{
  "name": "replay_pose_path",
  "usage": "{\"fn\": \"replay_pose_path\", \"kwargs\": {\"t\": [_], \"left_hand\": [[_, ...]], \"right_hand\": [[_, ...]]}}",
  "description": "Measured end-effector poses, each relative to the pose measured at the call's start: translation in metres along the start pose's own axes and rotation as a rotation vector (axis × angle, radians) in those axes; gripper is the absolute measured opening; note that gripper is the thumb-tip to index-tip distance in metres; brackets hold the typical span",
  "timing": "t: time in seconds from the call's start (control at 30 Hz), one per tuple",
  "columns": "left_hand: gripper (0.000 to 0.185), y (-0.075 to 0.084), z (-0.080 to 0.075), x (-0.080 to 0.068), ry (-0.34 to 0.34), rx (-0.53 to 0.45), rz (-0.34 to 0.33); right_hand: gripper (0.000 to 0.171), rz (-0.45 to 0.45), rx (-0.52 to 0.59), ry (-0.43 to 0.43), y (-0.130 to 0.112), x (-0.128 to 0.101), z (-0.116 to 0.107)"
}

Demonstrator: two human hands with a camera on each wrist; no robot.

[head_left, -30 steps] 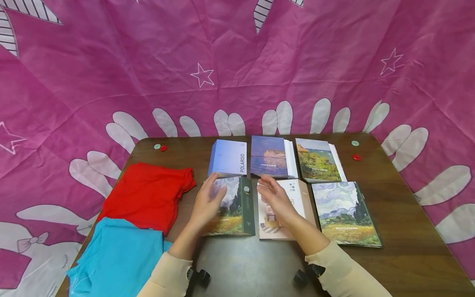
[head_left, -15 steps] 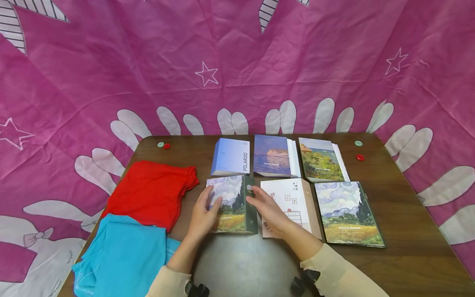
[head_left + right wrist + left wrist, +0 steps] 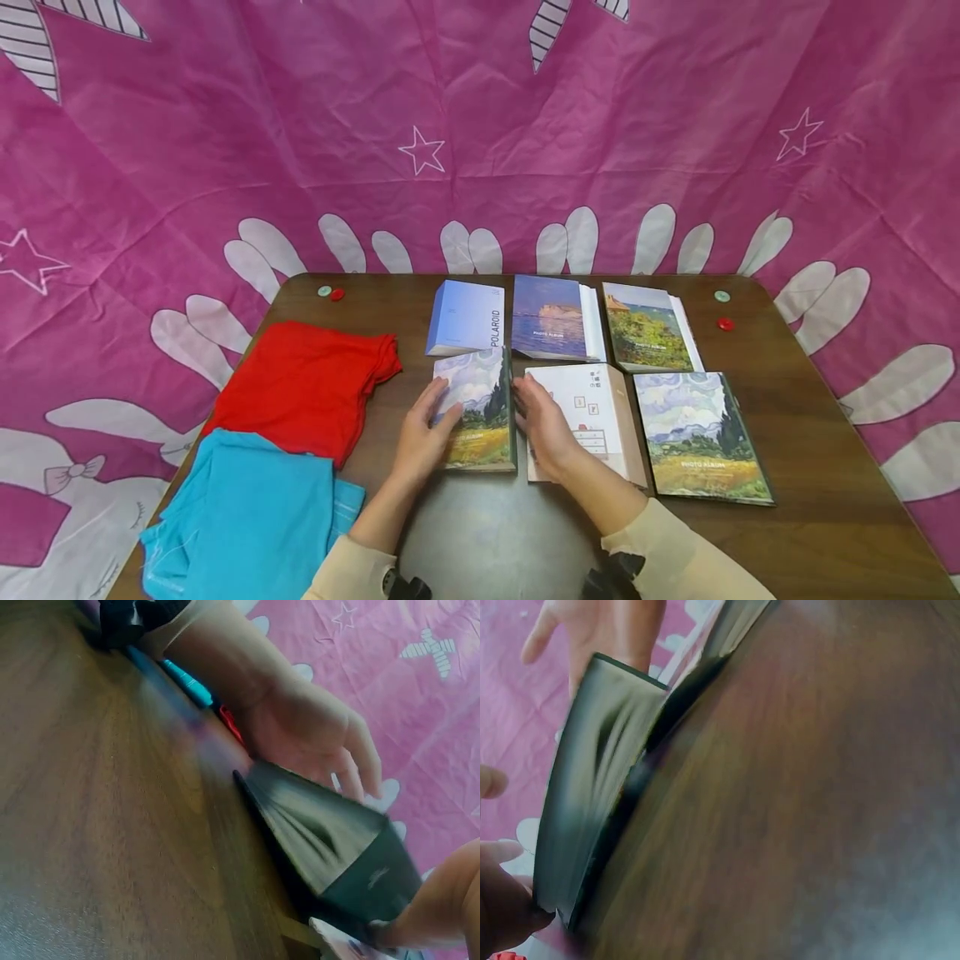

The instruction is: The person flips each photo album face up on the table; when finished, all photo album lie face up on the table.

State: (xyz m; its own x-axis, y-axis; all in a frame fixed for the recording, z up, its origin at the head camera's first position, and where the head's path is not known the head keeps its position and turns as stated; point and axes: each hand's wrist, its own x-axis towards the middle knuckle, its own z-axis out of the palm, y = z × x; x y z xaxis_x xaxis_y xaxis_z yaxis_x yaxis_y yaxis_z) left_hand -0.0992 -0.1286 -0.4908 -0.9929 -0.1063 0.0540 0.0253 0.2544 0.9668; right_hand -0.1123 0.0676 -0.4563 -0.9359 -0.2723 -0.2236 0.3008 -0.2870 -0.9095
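— Pink star-printed cloth hangs behind the brown desk (image 3: 810, 433); what's on it?

— Red cloth (image 3: 303, 387) and blue cloth (image 3: 240, 517) along the left edge, six albums mid-desk. The landscape album (image 3: 480, 408) in the near row is tipped on edge between the left hand (image 3: 423, 437) and right hand (image 3: 543, 425).

— Gripped?

— Fingers (image 3: 360, 761) lie nearly straight, pressing its two faces, not curled round.

— Risk?

— Uneven pressure could topple it onto the white album (image 3: 588, 412) just beside.

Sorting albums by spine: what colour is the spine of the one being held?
Dark green spine on the photo album, clearest in right wrist view.
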Motion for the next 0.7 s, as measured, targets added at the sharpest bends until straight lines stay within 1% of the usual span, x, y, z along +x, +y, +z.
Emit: {"fn": "replay_pose_path", "kwargs": {"t": [0.07, 0.13, 0.2, 0.27, 0.33, 0.4, 0.47, 0.57, 0.7], "left_hand": [[0.052, 0.000, 0.002, -0.001, 0.000, -0.038, -0.007], [0.052, -0.001, 0.005, -0.002, -0.012, -0.095, -0.017], [0.053, -0.001, 0.009, -0.003, -0.034, -0.166, -0.025], [0.055, -0.001, 0.013, -0.003, -0.058, -0.215, -0.037], [0.055, 0.001, 0.016, -0.002, -0.070, -0.250, -0.052], [0.053, 0.004, 0.016, 0.000, -0.068, -0.261, -0.060], [0.052, 0.007, 0.015, 0.002, -0.080, -0.292, -0.064], [0.056, 0.013, 0.014, 0.004, -0.156, -0.410, -0.054], [0.060, 0.024, 0.012, 0.003, -0.287, -0.549, 0.001]], "right_hand": [[0.056, -0.034, 0.019, 0.087, 0.000, -0.001, 0.002], [0.045, -0.053, 0.021, 0.166, 0.000, -0.002, 0.003], [0.044, -0.061, -0.018, 0.219, -0.001, -0.001, 0.002], [0.047, -0.062, -0.058, 0.231, -0.002, 0.000, 0.000], [0.049, -0.072, -0.077, 0.223, -0.005, 0.001, 0.000], [0.047, -0.082, -0.080, 0.220, -0.008, 0.002, 0.001], [0.046, -0.098, -0.077, 0.215, -0.011, 0.003, 0.002], [0.044, -0.131, -0.075, 0.205, -0.014, 0.004, 0.004], [0.043, -0.192, -0.169, 0.186, -0.017, 0.004, 0.007]]}}
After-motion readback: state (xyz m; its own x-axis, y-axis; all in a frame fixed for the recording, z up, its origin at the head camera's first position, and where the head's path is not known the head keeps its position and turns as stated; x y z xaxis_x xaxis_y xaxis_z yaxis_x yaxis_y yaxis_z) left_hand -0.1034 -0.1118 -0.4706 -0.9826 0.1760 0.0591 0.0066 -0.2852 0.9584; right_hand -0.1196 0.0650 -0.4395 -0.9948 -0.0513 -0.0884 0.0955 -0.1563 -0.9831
